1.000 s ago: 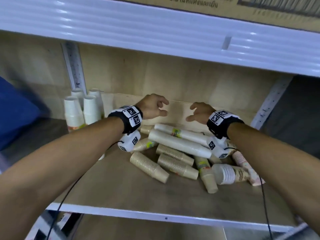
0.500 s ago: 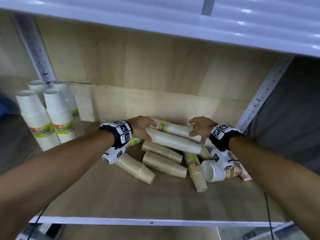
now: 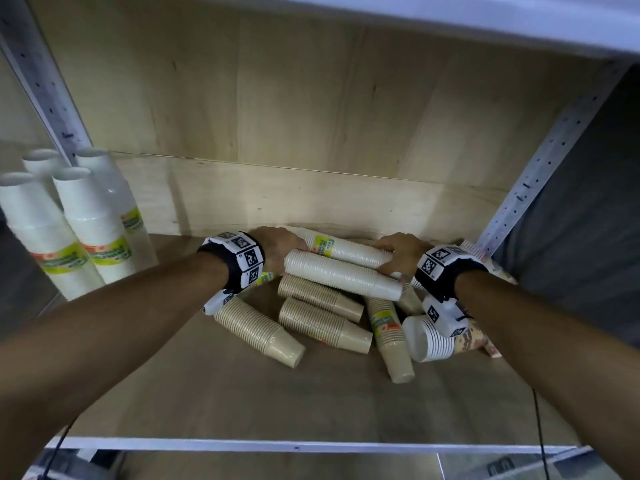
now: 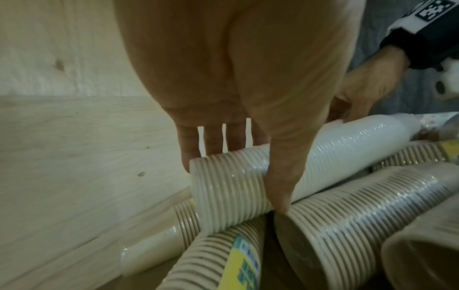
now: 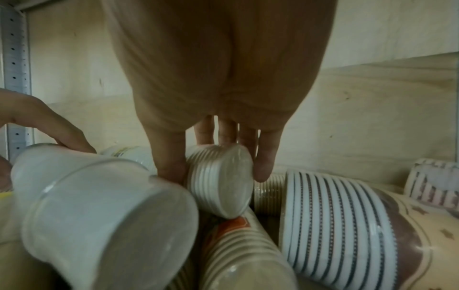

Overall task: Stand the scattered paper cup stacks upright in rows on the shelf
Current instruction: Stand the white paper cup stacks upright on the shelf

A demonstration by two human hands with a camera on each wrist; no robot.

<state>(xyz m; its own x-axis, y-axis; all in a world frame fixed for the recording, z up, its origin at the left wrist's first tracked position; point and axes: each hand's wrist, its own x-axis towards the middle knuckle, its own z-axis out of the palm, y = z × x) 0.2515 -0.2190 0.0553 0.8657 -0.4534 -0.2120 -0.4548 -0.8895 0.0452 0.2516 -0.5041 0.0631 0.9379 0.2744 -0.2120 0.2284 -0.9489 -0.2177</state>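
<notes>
Several wrapped paper cup stacks lie jumbled on the wooden shelf (image 3: 207,393). My left hand (image 3: 277,249) grips the wide rimmed end of a long white cup stack (image 3: 343,275), thumb in front and fingers behind (image 4: 231,186). My right hand (image 3: 398,251) holds the narrow end of a second white stack with a yellow-green label (image 3: 346,249), which lies just behind the first; thumb and fingers close round that end (image 5: 221,176). Tan stacks (image 3: 259,327) (image 3: 322,322) and a patterned stack (image 3: 440,337) lie below and in front.
Several white cup stacks (image 3: 93,237) stand upright at the shelf's left, beside a perforated metal post (image 3: 38,81). Another post (image 3: 540,174) bounds the right side. A wooden back panel (image 3: 277,195) stands close behind the pile. The shelf's white front edge (image 3: 311,446) is near me.
Both hands came down from above the pile with loose fingers and have taken hold of the two white stacks. The view moved in closer and lower.
</notes>
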